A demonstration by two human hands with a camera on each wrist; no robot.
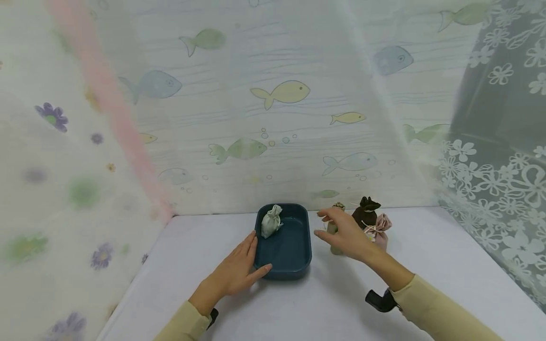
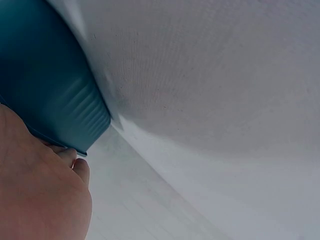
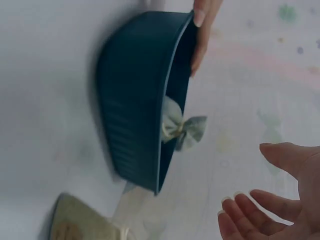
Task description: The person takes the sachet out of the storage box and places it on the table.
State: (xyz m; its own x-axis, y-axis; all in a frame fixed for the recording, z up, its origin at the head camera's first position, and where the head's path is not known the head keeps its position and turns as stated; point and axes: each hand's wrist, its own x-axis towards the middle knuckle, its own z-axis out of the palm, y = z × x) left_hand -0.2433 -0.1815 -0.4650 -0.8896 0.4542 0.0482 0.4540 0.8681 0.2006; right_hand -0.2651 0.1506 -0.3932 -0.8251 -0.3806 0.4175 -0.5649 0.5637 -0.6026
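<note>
A dark teal rectangular box [image 1: 285, 253] stands on the table, with a pale green cloth pouch [image 1: 270, 224] tied at the neck inside its far left part. My left hand [image 1: 234, 270] rests against the box, straight fingers along the left rim and thumb over the front corner. Right of the box, my right hand [image 1: 347, 234] is raised with thumb and fingers apart, holding nothing. Below and behind it stands an olive-green pouch [image 1: 336, 250], partly hidden by the hand; the right wrist view shows this pouch [image 3: 75, 220] at the bottom left.
A dark brown pouch [image 1: 365, 215] and a pink pouch [image 1: 381, 239] stand close together behind the right wrist. The white-covered table [image 1: 192, 241] ends at a fish-print curtain [image 1: 239, 180]. Flowered curtains hang on both sides.
</note>
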